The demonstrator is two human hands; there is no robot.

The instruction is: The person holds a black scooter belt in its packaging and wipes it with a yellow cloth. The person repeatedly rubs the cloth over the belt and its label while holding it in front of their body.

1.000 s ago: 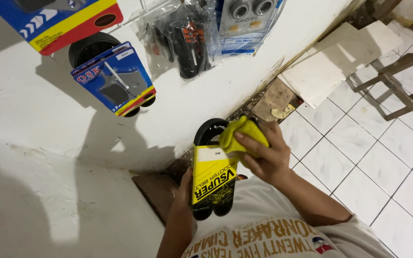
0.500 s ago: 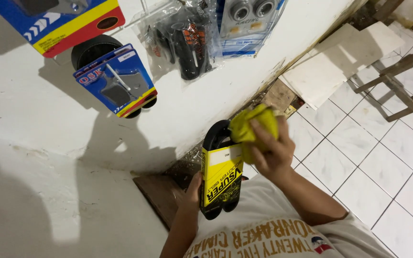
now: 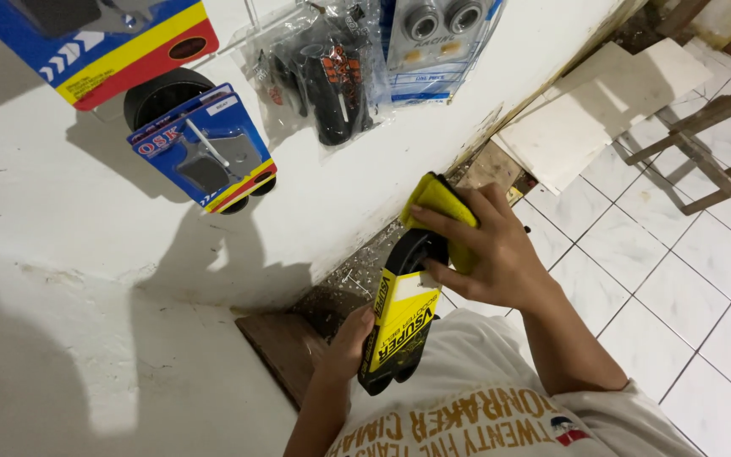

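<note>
My left hand [image 3: 347, 345] grips the lower part of a black rubber belt [image 3: 409, 251] in a yellow and black cardboard sleeve [image 3: 398, 326], held upright in front of my chest. My right hand [image 3: 491, 252] presses a folded yellow cloth [image 3: 440, 203] against the belt's top loop, fingers curled over the cloth.
On the white wall hang packaged parts: a blue card with a grey part [image 3: 206, 151], clear bags of black grips [image 3: 325, 74], a pack with two bearings [image 3: 440, 34]. White tiles [image 3: 581, 118] lean at the wall's foot. A wooden frame [image 3: 704, 135] stands on the tiled floor.
The belt and both hands have risen and tilted a little toward the wall. The cloth has slid to the belt's top loop.
</note>
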